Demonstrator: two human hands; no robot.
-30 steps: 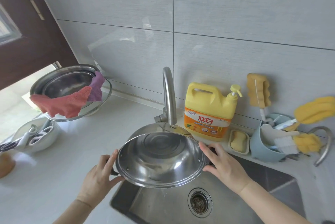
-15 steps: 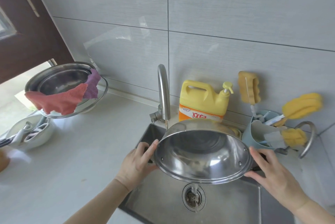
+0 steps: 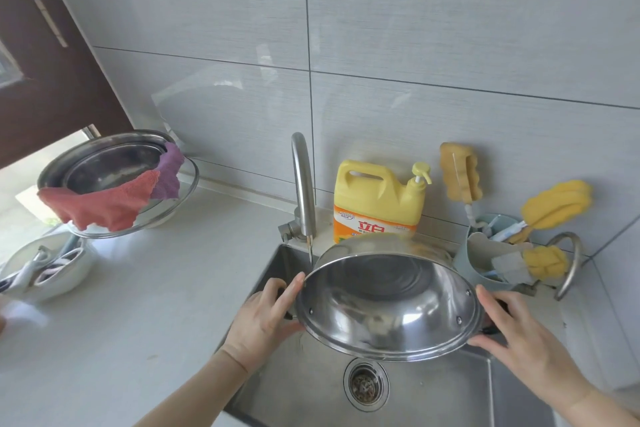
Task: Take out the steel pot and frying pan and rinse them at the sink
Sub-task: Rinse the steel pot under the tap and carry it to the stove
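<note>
Fingers (image 3: 287, 291) on the left hand (image 3: 258, 322) were curled round one side handle of the steel pot (image 3: 388, 305), and the right hand (image 3: 519, 333) gripped the other handle the same way. Pot was held tilted over the sink (image 3: 304, 388), mouth facing the camera, just right of the faucet (image 3: 303, 184). Thin stream of water ran down by its left rim. Yellow detergent jug (image 3: 377, 201) stood right behind it.

pot (image 3: 388, 305) over sink (image 3: 311, 388), bottle (image 3: 377, 201) behind
</note>
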